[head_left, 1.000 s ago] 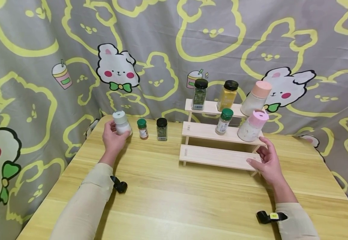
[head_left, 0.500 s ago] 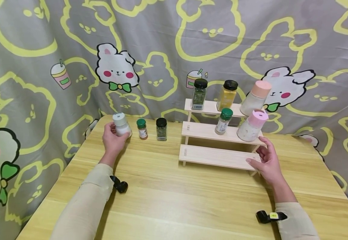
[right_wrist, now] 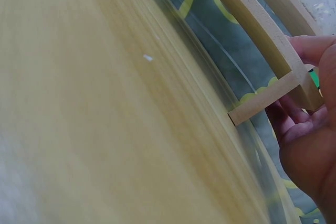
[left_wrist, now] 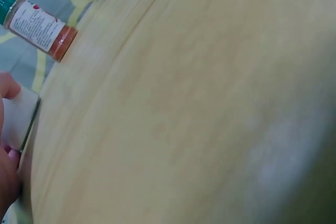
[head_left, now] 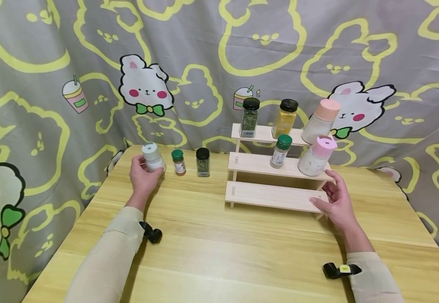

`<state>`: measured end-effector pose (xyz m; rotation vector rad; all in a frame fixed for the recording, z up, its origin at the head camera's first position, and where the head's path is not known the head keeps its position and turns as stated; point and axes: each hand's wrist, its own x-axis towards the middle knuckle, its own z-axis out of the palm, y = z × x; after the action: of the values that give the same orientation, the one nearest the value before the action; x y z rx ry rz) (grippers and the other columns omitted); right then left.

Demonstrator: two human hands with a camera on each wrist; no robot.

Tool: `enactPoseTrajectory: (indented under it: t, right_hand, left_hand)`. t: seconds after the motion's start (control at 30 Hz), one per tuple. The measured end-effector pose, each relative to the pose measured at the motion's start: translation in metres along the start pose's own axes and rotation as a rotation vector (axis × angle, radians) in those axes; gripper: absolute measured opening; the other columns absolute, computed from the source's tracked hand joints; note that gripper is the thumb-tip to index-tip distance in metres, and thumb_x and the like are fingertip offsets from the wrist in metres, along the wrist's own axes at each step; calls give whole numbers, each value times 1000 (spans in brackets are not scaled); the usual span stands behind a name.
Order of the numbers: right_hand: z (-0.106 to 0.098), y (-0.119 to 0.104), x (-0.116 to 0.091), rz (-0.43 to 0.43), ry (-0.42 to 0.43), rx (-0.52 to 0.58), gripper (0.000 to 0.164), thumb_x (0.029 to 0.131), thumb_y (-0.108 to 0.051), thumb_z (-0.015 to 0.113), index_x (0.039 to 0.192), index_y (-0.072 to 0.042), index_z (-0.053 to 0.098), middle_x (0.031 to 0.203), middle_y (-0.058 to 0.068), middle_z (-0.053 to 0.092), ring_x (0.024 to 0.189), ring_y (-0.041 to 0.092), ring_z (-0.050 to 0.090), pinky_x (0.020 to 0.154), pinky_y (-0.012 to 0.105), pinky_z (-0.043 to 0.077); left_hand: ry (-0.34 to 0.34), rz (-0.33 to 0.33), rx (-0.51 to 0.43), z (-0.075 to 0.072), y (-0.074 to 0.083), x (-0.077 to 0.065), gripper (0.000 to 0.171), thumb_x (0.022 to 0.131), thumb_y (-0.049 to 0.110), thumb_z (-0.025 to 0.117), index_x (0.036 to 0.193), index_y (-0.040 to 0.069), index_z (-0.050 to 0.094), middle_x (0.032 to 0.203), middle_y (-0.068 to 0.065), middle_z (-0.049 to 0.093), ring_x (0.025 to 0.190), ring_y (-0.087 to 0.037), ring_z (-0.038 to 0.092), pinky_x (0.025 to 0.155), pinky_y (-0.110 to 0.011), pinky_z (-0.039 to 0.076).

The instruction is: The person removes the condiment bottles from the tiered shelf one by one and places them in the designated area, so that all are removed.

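At the table's far left my left hand (head_left: 145, 176) grips a white-capped seasoning jar (head_left: 152, 157) with white contents, thumb in front and fingers around its far side. The jar stands upright; only its lower part (left_wrist: 20, 114) shows in the left wrist view. My right hand (head_left: 338, 204) holds the right end of a three-tier wooden rack (head_left: 276, 195), its thumb on the lowest tier and other fingers behind, partly hidden. The right wrist view shows that hand (right_wrist: 310, 124) around the rack's end, beside a leg (right_wrist: 265, 98).
Beside the white-capped jar stand a green-capped spice bottle (head_left: 179, 163) and a black-capped one (head_left: 203, 162). The top tier bears green (head_left: 249, 120), yellow (head_left: 284, 120) and peach-capped (head_left: 320, 122) jars. The middle tier bears green-capped (head_left: 280, 152) and pink-capped (head_left: 316, 156) ones. A patterned curtain (head_left: 192, 46) hangs behind.
The head view has shifted very slightly. Both hands keep their hold on the jar and the rack, with no clear movement of either.
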<state>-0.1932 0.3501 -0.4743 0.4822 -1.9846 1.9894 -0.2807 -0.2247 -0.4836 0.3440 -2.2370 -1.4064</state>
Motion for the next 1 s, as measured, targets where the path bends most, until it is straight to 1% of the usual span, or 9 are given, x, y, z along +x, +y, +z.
enactPoseTrajectory:
  t: [0.07, 0.1, 0.2, 0.3, 0.37, 0.5, 0.67, 0.83, 1.0]
  right_hand:
    - [0, 0, 1, -5, -5, 6, 96, 70, 35, 62, 152, -5, 32, 131, 7, 56, 116, 25, 51, 100, 23, 40]
    - [0, -1, 1, -6, -5, 7, 96, 70, 35, 62, 152, -5, 32, 130, 9, 56, 116, 25, 52, 100, 23, 40]
    - [0, -1, 1, -7, -7, 9, 95, 70, 35, 62, 152, -4, 32, 129, 11, 56, 114, 25, 52, 98, 23, 41]
    - [1, -2, 2, 10, 2, -5, 96, 70, 34, 63, 152, -6, 33, 128, 9, 57, 115, 25, 52, 98, 22, 40]
    - [1, -3, 2, 17, 4, -11, 96, 70, 34, 64, 152, -7, 33, 129, 6, 57, 116, 25, 52, 98, 22, 40]
    - [1, -3, 2, 19, 1, -13, 96, 71, 34, 63, 152, -7, 32, 130, 4, 57, 117, 25, 51, 99, 23, 40]
    - [1, -2, 1, 19, 2, -10, 96, 71, 34, 63, 152, -7, 33, 130, 5, 57, 117, 26, 51, 99, 23, 40]
    - [0, -2, 1, 7, -2, 0, 96, 71, 34, 63, 152, -6, 32, 131, 6, 56, 118, 27, 51, 99, 23, 40]
    - [1, -1, 1, 23, 4, -11, 96, 71, 34, 64, 152, -7, 32, 131, 5, 56, 117, 26, 51, 99, 23, 39]
  left_hand:
    - [-10, -2, 10, -1, 0, 1, 74, 77, 10, 83, 138, 4, 41, 129, -19, 51, 116, -33, 52, 100, -44, 44]
    - [-15, -3, 14, -1, 0, 2, 76, 77, 9, 83, 140, 4, 40, 129, -20, 51, 116, -34, 52, 100, -44, 44]
    - [-32, -15, 21, -4, 3, 3, 83, 76, 8, 82, 145, 5, 35, 132, -20, 48, 119, -35, 49, 103, -45, 42]
    - [-30, -19, 22, -8, 10, 4, 87, 75, 6, 80, 148, 6, 32, 138, -19, 43, 125, -35, 45, 106, -45, 39]
    - [-20, -9, 21, -11, 15, 4, 88, 75, 6, 80, 149, 7, 31, 140, -18, 41, 127, -35, 41, 106, -45, 37]
    - [2, 30, 30, -17, 25, 5, 88, 76, 10, 81, 148, 10, 31, 141, -16, 39, 129, -35, 39, 106, -46, 37]
    - [28, 81, 32, -22, 38, 5, 87, 75, 11, 81, 147, 10, 33, 140, -13, 39, 129, -32, 38, 106, -44, 36]
    - [59, 158, 19, -24, 53, 5, 83, 75, 11, 81, 144, 9, 36, 138, -12, 41, 128, -29, 39, 107, -42, 35]
    - [79, 200, -12, -25, 71, 2, 80, 76, 12, 81, 144, 11, 38, 138, -9, 42, 129, -23, 38, 108, -37, 34]
